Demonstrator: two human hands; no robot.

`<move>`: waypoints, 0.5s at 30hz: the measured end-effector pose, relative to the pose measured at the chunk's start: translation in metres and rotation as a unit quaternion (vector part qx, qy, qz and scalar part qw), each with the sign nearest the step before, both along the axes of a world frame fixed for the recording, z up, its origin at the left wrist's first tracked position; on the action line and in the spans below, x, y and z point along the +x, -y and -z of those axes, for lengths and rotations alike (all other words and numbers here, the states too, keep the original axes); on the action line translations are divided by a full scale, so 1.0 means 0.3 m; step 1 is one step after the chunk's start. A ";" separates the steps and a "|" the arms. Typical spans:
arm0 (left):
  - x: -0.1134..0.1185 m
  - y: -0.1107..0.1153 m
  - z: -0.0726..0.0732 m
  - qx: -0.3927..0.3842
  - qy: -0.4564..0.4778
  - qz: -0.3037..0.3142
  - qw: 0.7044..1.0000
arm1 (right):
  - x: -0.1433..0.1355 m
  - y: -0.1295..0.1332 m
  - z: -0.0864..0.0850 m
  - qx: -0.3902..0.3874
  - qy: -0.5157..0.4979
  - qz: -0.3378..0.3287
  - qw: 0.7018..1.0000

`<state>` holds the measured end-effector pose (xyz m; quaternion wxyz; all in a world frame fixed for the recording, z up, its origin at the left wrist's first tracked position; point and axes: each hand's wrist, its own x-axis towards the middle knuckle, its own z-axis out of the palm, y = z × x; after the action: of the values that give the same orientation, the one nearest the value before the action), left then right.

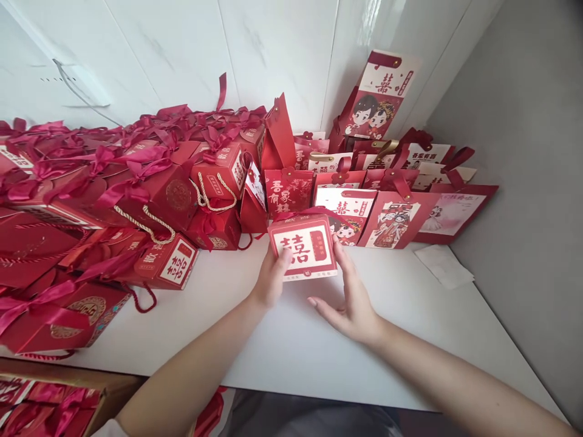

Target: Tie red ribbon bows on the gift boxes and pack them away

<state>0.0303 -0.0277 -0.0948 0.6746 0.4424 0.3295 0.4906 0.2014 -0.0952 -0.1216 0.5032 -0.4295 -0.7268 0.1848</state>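
A red gift box (pixel 303 247) with a white label and dark red characters is held above the white table, its label side facing me. My left hand (pixel 272 276) grips its left side, thumb across the front face and the other fingers hidden behind. At the right edge of the box, my right hand (pixel 348 297) touches it with the fingertips, while its thumb stands apart below the box. A dark red ribbon lies on top of the box.
Many ribboned red boxes (pixel 170 188) are piled at the left. Red and white gift bags (pixel 398 220) stand behind the hands. White paper (pixel 444 266) lies on the table (pixel 282 358) at right. An open carton (pixel 121 388) sits at lower left.
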 end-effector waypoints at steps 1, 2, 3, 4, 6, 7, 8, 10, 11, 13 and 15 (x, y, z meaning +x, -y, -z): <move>-0.003 -0.010 -0.002 -0.004 0.007 -0.012 1.000 | 0.005 -0.005 0.001 -0.016 -0.002 -0.001 1.000; -0.004 -0.019 -0.004 -0.011 0.013 -0.019 1.000 | 0.010 -0.012 0.004 -0.032 -0.004 -0.002 0.999; -0.004 -0.026 -0.006 -0.020 0.017 -0.024 0.999 | 0.016 -0.021 0.008 -0.047 -0.008 -0.004 0.999; -0.003 -0.031 -0.007 -0.028 0.021 -0.029 0.999 | 0.021 -0.031 0.014 -0.062 -0.012 -0.006 0.998; 0.000 -0.037 -0.006 -0.033 0.022 -0.043 0.998 | 0.029 -0.048 0.026 -0.084 -0.025 -0.007 0.996; 0.001 -0.038 -0.004 -0.030 0.017 -0.050 0.998 | 0.031 -0.054 0.032 -0.094 -0.032 -0.007 0.995; 0.001 -0.038 -0.002 -0.025 0.011 -0.055 0.998 | 0.033 -0.058 0.036 -0.104 -0.040 -0.010 0.994; 0.001 -0.037 0.002 -0.024 0.009 -0.056 0.998 | 0.032 -0.059 0.041 -0.124 -0.059 -0.018 0.990; 0.000 -0.037 0.002 -0.033 0.015 -0.052 0.998 | 0.031 -0.057 0.040 -0.132 -0.071 -0.023 0.988; -0.002 -0.036 -0.001 -0.062 0.031 -0.048 0.996 | 0.029 -0.053 0.036 -0.141 -0.090 -0.027 0.986; -0.005 -0.036 -0.006 -0.084 0.042 -0.051 0.994 | 0.027 -0.049 0.030 -0.134 -0.099 -0.025 0.986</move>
<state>0.0288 -0.0170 -0.0928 0.6967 0.3457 0.3632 0.5130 0.2096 -0.0805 -0.1305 0.5062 -0.4543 -0.6522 0.3347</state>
